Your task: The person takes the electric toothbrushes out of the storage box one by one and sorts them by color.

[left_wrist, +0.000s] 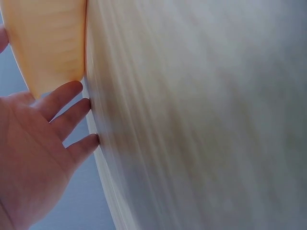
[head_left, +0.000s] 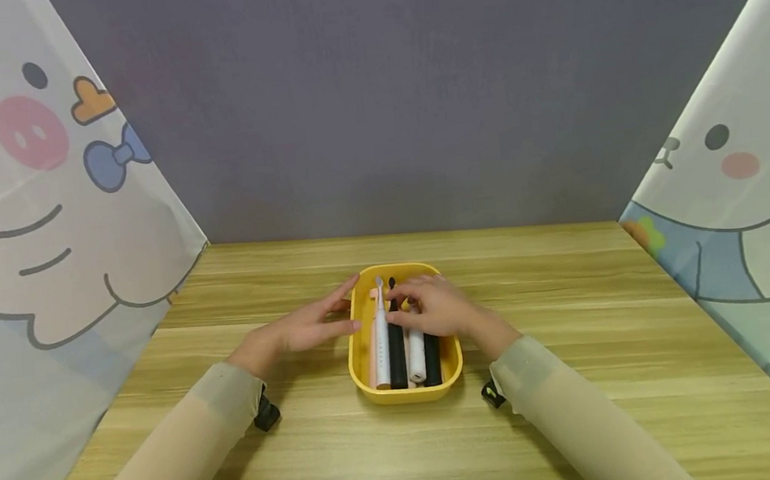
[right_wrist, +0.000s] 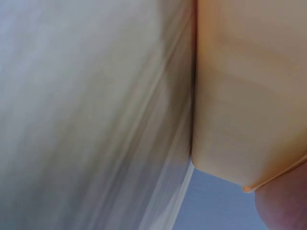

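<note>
- I see the left hand [head_left: 309,326], fingers released, at the yellow bin [head_left: 410,397], probably steadying it.
- The bin, short of the tabletop's [head_left: 561,283] far edge, corrals toothbrushes [head_left: 381,351].
- Right hand [head_left: 441,306] over them: whether fingers grasp, I can't tell.

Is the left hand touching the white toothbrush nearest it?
Apart. The head view shows a strip of yellow basket between the left hand and the white toothbrush.
</note>
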{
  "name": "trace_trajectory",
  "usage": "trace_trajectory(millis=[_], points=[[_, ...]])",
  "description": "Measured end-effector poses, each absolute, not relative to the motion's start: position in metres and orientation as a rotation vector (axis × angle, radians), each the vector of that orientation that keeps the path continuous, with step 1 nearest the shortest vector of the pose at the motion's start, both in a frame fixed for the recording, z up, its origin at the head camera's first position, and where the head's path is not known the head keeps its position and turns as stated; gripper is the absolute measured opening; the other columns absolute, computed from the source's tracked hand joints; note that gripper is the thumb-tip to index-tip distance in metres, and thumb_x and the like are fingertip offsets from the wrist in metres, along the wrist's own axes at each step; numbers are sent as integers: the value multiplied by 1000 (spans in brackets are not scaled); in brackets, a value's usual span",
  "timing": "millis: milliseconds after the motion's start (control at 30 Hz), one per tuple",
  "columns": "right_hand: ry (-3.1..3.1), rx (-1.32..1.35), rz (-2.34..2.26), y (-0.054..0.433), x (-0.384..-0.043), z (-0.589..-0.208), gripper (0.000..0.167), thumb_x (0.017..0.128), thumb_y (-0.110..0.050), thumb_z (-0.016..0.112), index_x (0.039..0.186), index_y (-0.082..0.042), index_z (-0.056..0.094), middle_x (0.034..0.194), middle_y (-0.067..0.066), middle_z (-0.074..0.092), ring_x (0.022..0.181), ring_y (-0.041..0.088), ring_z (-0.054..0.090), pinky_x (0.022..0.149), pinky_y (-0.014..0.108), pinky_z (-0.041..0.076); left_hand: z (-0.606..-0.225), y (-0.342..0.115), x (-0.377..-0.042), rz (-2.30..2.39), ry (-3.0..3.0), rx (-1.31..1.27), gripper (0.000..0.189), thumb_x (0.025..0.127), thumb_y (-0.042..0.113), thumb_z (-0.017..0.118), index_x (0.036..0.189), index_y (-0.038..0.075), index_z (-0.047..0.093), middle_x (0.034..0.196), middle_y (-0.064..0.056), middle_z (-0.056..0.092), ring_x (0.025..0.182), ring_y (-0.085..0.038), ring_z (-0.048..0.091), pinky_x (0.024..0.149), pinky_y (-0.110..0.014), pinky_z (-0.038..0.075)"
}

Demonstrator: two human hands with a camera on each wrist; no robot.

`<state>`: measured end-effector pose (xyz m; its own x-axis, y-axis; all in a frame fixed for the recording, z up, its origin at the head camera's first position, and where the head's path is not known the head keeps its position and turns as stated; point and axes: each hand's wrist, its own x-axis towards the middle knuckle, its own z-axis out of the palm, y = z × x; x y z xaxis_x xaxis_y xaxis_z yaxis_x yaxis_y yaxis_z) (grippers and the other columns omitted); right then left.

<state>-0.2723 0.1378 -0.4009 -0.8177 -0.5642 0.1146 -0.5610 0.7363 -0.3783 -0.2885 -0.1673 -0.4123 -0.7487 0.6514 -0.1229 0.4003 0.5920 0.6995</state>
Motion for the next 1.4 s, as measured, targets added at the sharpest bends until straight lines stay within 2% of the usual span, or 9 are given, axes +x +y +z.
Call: trace_trajectory(millis=[300, 567, 667, 833, 1000, 1067, 1200, 1300, 1400], points=[[2926, -944, -691, 139, -271, -401, 51, 107, -55, 66, 144, -20, 72, 130, 0, 77, 130, 27, 64, 124, 60, 39, -411, -168, -288, 926, 2470, 832, 95, 107, 63, 58, 178, 39, -1, 173, -19, 44, 160, -45, 42, 129, -74, 29], [2899, -958, -825, 141, -268, -396, 53, 105, -52, 71, 145, -17, 71, 133, 0, 75, 122, 26, 63, 117, 58, 27, -413, -169, -290, 925, 2475, 817, 94, 108, 64, 57, 177, 41, -1, 174, -20, 43, 160, -47, 42, 128, -76, 29], [2895, -973, -853, 141, -266, -394, 53, 105, -51, 72, 146, -17, 70, 137, 0, 74, 122, 27, 63, 116, 58, 28, -413, -169, -289, 927, 2477, 796, 94, 107, 66, 58, 176, 46, -1, 175, -19, 42, 160, -46, 41, 129, -76, 28], [2878, -971, -972, 140, -262, -391, 52, 103, -46, 76, 148, -20, 69, 138, 0, 74, 123, 28, 64, 116, 59, 30, -412, -167, -288, 931, 2472, 780, 93, 106, 67, 59, 176, 48, 0, 175, -18, 40, 161, -46, 41, 129, -76, 27], [2843, -1002, -1146, 139, -257, -388, 52, 101, -36, 81, 148, -19, 69, 130, 2, 75, 118, 35, 66, 105, 49, 34, -411, -168, -288, 933, 2469, 791, 94, 107, 65, 58, 177, 44, 0, 175, -19, 41, 161, -45, 40, 129, -76, 26], [2820, -1002, -1211, 139, -255, -386, 51, 101, -33, 82, 148, -18, 69, 128, 2, 75, 117, 36, 66, 99, 45, 38, -411, -168, -288, 934, 2470, 789, 94, 107, 65, 59, 177, 43, 0, 175, -19, 41, 161, -45, 40, 129, -76, 26], [2728, -967, -1349, 138, -252, -384, 51, 101, -27, 83, 149, -18, 68, 130, 6, 73, 118, 38, 68, 95, 49, 51, -411, -168, -288, 943, 2465, 784, 95, 106, 65, 59, 177, 43, 0, 176, -18, 40, 162, -44, 39, 130, -76, 25], [2657, -940, -1436, 139, -251, -384, 52, 101, -23, 83, 150, -17, 67, 133, 9, 71, 116, 34, 72, 95, 51, 58, -412, -167, -288, 957, 2458, 782, 95, 106, 64, 60, 177, 45, 0, 176, -17, 40, 163, -42, 39, 130, -75, 24], [2578, -916, -1514, 140, -249, -384, 54, 101, -18, 82, 152, -16, 64, 140, 11, 68, 113, 28, 76, 95, 45, 62, -412, -167, -288, 971, 2455, 783, 94, 107, 62, 61, 176, 45, 1, 175, -16, 41, 162, -41, 40, 131, -74, 24]])
